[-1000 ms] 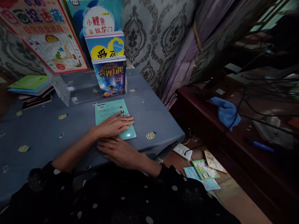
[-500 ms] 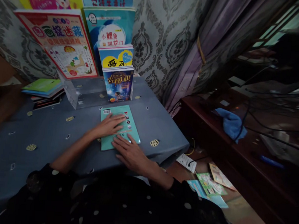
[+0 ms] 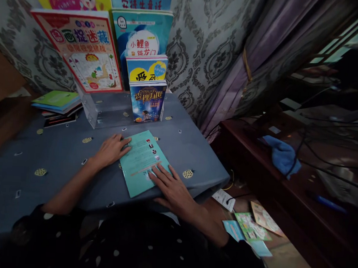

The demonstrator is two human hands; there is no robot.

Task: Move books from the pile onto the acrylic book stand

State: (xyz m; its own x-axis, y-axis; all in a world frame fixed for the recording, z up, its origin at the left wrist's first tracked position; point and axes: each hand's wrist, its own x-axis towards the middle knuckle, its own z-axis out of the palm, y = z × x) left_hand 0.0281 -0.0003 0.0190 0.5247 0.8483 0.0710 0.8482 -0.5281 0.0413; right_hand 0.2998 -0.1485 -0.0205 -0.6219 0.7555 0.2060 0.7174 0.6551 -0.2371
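Note:
A teal book (image 3: 141, 158) lies flat on the blue tablecloth (image 3: 100, 173) near the table's front edge, turned at a slant. My left hand (image 3: 109, 149) rests at its upper left edge, fingers stretched out, the fingertips on the cover's corner. Across the lower right side of the cover lies my right hand (image 3: 172, 186), its fingers extended and flat. Beyond the book, a clear stand (image 3: 91, 108) holds upright books, among them a dark blue book (image 3: 147, 101) in front and a red-bordered book (image 3: 83, 51) at the left.
A pile of books (image 3: 58, 104) sits left of the stand. To the right is a dark red wooden cabinet (image 3: 241, 154) with a blue cloth (image 3: 281, 154) and cables. Several booklets (image 3: 252, 225) lie on the floor. A purple curtain (image 3: 227, 80) hangs behind.
The teal book has turned and its near end has come closer to me. My left hand has slid left off the cover's middle to its edge; my right hand has shifted right. The view has moved slightly.

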